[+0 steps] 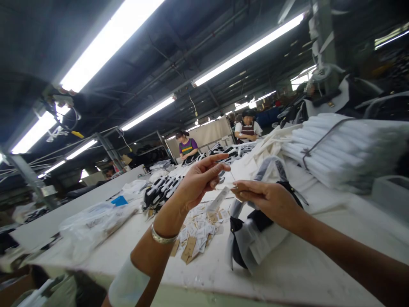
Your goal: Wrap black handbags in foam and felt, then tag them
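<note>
My right hand pinches a brown cardboard hang tag between thumb and fingers. A thin string runs up from the tag to the fingertips of my left hand, whose fingers are drawn together on it. Beside the brown tag hangs a white label. Under my right hand a black bag with pale wrapping lies on the white table, partly hidden by the hand; its wrapped handle arches up behind. Below my hands is a pile of white and brown tags.
A tied bundle of white wrapped pieces lies at the right. Black-and-white wrapped items and clear plastic bags are at the left. Two people work across the table; fluorescent lights hang overhead.
</note>
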{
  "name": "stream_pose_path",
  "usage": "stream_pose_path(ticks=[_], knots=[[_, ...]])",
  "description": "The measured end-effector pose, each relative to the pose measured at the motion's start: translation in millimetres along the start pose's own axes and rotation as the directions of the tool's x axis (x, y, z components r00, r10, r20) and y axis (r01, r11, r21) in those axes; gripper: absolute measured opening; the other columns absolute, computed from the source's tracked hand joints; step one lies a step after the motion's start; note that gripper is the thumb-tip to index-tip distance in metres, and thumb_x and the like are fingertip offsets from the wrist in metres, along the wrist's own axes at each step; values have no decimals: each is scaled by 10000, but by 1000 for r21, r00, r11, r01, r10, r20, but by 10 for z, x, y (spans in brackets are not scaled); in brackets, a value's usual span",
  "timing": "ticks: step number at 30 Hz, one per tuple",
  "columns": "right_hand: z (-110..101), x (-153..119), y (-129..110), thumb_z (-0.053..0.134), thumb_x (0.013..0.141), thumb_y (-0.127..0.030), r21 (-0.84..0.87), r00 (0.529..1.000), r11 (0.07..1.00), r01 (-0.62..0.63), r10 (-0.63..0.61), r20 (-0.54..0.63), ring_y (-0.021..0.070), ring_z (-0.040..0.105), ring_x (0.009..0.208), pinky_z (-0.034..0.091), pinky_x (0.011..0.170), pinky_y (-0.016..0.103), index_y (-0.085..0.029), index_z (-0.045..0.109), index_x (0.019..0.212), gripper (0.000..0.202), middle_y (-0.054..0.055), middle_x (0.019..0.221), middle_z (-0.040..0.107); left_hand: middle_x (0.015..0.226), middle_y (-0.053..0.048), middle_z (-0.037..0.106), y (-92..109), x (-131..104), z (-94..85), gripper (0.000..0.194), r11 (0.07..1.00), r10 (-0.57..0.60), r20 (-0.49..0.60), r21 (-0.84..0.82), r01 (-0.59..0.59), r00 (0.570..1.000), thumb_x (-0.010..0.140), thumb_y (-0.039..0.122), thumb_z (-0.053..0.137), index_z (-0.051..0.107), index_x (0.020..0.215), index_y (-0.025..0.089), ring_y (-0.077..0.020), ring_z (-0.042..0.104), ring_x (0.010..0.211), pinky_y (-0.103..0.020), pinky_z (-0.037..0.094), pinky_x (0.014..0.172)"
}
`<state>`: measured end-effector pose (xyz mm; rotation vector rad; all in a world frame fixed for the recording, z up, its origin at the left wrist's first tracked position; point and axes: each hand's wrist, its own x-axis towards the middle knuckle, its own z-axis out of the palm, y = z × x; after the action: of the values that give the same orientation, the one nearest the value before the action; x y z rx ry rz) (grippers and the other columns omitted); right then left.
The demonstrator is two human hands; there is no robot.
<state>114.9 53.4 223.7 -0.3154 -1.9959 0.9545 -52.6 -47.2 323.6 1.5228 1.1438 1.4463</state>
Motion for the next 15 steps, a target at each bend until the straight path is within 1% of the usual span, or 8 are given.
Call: stream_pose_path(ticks=[2, 4, 6, 8, 11, 15], knots=[[-138, -70, -10, 541, 927, -352, -122, 997, 992, 39, -47, -62, 248, 664, 1104, 515, 1002, 387, -270, 701, 1196, 324, 4, 1190, 713, 939, -40, 690, -45, 3, -2, 339, 1000, -26, -21, 9, 26, 999, 820, 284, 751, 698, 1144, 201, 18, 422, 487, -122, 300, 426], [-236, -124, -23, 519, 945, -360, -242, 992, 968, 65, -88, -86, 252, 671, 1095, 521, 984, 389, -287, 671, 1247, 346, 2, 1204, 705, 947, -45, 691, -81, 18, 9, 341, 999, -48, -30, -1, 48, 998, 807, 289, 764, 704, 1129, 196, 19, 421, 489, -119, 284, 416], [-284, -169, -41, 528, 947, -378, -342, 987, 936, 83, -124, -100, 257, 688, 1059, 531, 958, 384, -294, 674, 1243, 341, 5, 1187, 713, 937, -44, 688, -96, 35, 51, 337, 998, -57, -37, -31, 56, 998, 795, 284, 774, 709, 1111, 186, 23, 417, 488, -108, 274, 410], [-286, -211, -59, 521, 950, -376, -400, 983, 912, 91, -146, -109, 256, 709, 1003, 547, 919, 374, -289, 690, 1221, 331, 14, 1153, 727, 927, -40, 685, -92, 46, 123, 334, 997, -49, -50, -69, 45, 998, 793, 274, 776, 710, 1105, 176, 27, 411, 487, -96, 273, 409], [-242, -278, -74, 503, 956, -353, -402, 978, 911, 91, -158, -136, 241, 724, 949, 565, 870, 343, -272, 695, 1216, 333, 27, 1129, 737, 922, -33, 684, -69, 58, 261, 344, 989, -22, -80, -145, 10, 997, 781, 251, 784, 706, 1106, 170, 31, 396, 483, -82, 278, 403], [-178, -380, -79, 514, 950, -366, -284, 980, 956, 68, -117, -159, 231, 722, 949, 564, 895, 334, -280, 693, 1217, 333, 23, 1127, 738, 910, -21, 679, -53, 88, 427, 338, 959, 23, -110, -278, -53, 994, 780, 208, 779, 702, 1105, 162, 36, 381, 478, -59, 264, 382]])
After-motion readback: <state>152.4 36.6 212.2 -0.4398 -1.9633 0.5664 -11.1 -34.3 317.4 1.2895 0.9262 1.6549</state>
